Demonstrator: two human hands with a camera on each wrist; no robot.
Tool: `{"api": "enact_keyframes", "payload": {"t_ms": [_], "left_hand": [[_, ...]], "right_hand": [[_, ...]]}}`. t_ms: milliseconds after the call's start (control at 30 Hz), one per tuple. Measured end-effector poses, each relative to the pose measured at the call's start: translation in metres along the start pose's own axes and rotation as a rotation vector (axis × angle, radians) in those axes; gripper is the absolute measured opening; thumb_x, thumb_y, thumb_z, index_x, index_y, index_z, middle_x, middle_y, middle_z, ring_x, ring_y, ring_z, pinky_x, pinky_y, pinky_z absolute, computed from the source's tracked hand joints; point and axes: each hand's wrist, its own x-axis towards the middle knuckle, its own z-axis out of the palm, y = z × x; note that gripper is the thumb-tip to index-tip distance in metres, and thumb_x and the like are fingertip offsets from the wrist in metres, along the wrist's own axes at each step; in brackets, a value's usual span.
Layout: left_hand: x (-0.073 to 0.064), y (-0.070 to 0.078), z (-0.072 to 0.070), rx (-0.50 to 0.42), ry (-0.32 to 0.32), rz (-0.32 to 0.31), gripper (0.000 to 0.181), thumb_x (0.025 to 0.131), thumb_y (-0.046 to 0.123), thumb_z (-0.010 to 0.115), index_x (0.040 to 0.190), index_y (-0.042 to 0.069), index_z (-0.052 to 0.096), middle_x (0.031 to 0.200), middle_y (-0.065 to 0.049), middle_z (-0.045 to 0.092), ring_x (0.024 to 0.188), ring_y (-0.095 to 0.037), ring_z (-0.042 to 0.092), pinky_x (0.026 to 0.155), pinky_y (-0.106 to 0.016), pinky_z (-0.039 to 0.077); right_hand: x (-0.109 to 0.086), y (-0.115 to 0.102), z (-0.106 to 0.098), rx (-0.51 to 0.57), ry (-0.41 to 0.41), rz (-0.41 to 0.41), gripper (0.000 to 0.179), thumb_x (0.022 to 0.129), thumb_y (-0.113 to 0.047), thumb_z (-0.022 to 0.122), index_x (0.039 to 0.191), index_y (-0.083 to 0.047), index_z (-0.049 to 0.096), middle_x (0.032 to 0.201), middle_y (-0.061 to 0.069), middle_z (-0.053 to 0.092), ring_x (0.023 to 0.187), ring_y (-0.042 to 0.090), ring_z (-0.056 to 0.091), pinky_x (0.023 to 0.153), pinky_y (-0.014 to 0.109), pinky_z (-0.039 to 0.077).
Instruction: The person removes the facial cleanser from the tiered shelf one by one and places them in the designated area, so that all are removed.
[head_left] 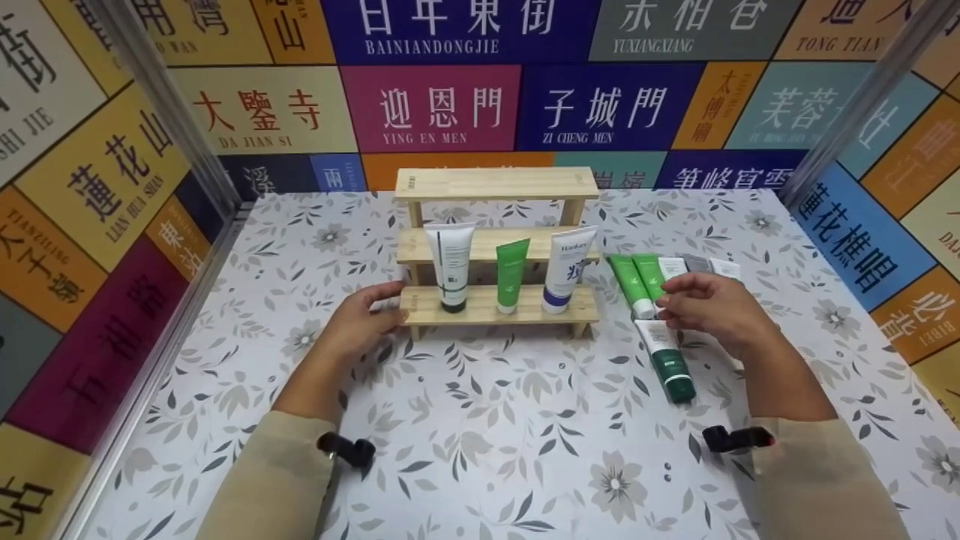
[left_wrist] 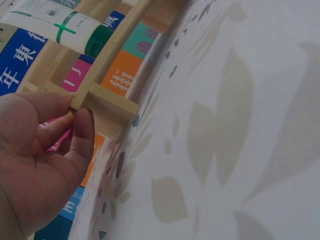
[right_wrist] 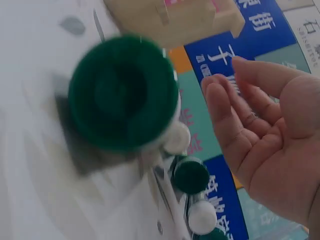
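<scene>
My left hand [head_left: 369, 319] pinches the left end of the lowest step of a wooden tiered stand [head_left: 495, 184]; the left wrist view shows the thumb and fingers [left_wrist: 82, 135] at the step's corner. On that step stand three tubes on their caps: a white one with a black cap [head_left: 452, 262], a small green one [head_left: 511, 274] and a white one with a blue base [head_left: 568, 266]. My right hand [head_left: 709, 307] hovers over tubes on the right, fingers loosely bent and holding nothing. Nearest it lies a white and dark green tube [head_left: 666, 360], its green cap [right_wrist: 122, 92] large in the right wrist view.
Two green tubes [head_left: 630, 281] and several white or grey ones [head_left: 697, 262] lie in a row right of the stand, partly behind my right hand. A leaf-patterned cloth [head_left: 480, 435] covers the table. Panels with lettering [head_left: 431, 105] wall the back and sides.
</scene>
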Motion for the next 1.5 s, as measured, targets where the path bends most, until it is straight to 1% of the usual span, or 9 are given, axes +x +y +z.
{"api": "enact_keyframes", "payload": {"t_ms": [133,300,500,600,867,1033,1133,1267,1500], "left_hand": [[0.0,-0.001,0.0,0.013,-0.001,0.011,0.057,0.102,0.015,0.068,0.157,0.019,0.055,0.164,-0.003,0.052,0.134,-0.024,0.064,0.107,-0.037,0.055],[0.0,-0.003,0.0,0.024,0.002,0.034,0.058,0.101,0.015,0.069,0.157,0.016,0.055,0.164,-0.005,0.053,0.132,-0.024,0.065,0.104,-0.034,0.057],[-0.002,-0.005,0.0,-0.001,-0.011,0.084,0.058,0.102,0.011,0.066,0.158,0.01,0.053,0.163,-0.011,0.052,0.115,-0.021,0.07,0.092,-0.031,0.06],[-0.002,-0.005,0.0,-0.008,-0.008,0.079,0.058,0.101,0.011,0.066,0.157,0.011,0.054,0.162,-0.01,0.054,0.111,-0.017,0.07,0.09,-0.03,0.06],[-0.002,-0.003,0.0,-0.012,-0.006,0.047,0.057,0.102,0.012,0.067,0.157,0.014,0.054,0.16,-0.009,0.055,0.111,-0.019,0.071,0.092,-0.031,0.059],[-0.003,-0.001,0.0,0.003,-0.002,0.036,0.057,0.102,0.014,0.067,0.157,0.015,0.054,0.162,-0.008,0.054,0.121,-0.023,0.07,0.098,-0.034,0.059],[-0.003,0.0,0.0,0.011,-0.003,0.029,0.057,0.102,0.015,0.067,0.158,0.016,0.054,0.164,-0.007,0.052,0.129,-0.026,0.068,0.103,-0.037,0.057],[-0.002,0.0,0.0,0.012,0.002,0.024,0.057,0.102,0.015,0.067,0.157,0.017,0.054,0.164,-0.006,0.052,0.133,-0.025,0.066,0.105,-0.036,0.056],[-0.003,0.0,0.001,-0.01,0.0,0.019,0.056,0.102,0.014,0.067,0.157,0.018,0.055,0.165,-0.005,0.049,0.131,-0.025,0.066,0.104,-0.035,0.057]], "right_hand": [[-0.004,-0.012,0.019,0.075,0.003,-0.113,0.026,0.097,-0.019,0.081,0.118,-0.011,0.069,0.099,-0.007,0.079,0.092,0.012,0.079,0.084,0.028,0.066],[-0.008,-0.025,0.039,0.163,-0.009,-0.238,0.024,0.098,-0.013,0.079,0.116,-0.003,0.068,0.099,-0.003,0.078,0.091,0.015,0.079,0.081,0.03,0.066],[-0.009,-0.038,0.058,0.207,0.009,-0.298,0.027,0.098,-0.013,0.079,0.117,0.001,0.067,0.099,-0.001,0.078,0.091,0.014,0.079,0.08,0.029,0.066],[-0.007,-0.044,0.065,0.218,0.019,-0.313,0.028,0.098,-0.013,0.079,0.118,0.001,0.066,0.101,-0.001,0.078,0.093,0.014,0.079,0.081,0.029,0.066],[0.004,-0.053,0.076,0.245,-0.001,-0.329,0.031,0.099,-0.014,0.078,0.124,0.0,0.065,0.112,0.0,0.079,0.103,0.015,0.079,0.086,0.029,0.066],[0.011,-0.057,0.082,0.283,0.004,-0.315,0.036,0.097,-0.015,0.08,0.126,0.0,0.065,0.114,0.0,0.079,0.108,0.017,0.079,0.088,0.029,0.065],[0.013,-0.062,0.088,0.311,0.006,-0.303,0.031,0.098,-0.011,0.079,0.125,-0.003,0.066,0.114,0.0,0.078,0.108,0.015,0.078,0.09,0.029,0.065],[0.017,-0.065,0.097,0.339,0.014,-0.299,0.026,0.097,-0.005,0.077,0.121,-0.009,0.068,0.112,-0.004,0.075,0.107,0.012,0.074,0.091,0.028,0.064],[0.021,-0.068,0.106,0.275,0.036,-0.295,0.03,0.095,-0.005,0.079,0.122,-0.012,0.068,0.111,-0.008,0.076,0.109,0.012,0.07,0.093,0.024,0.061]]}}
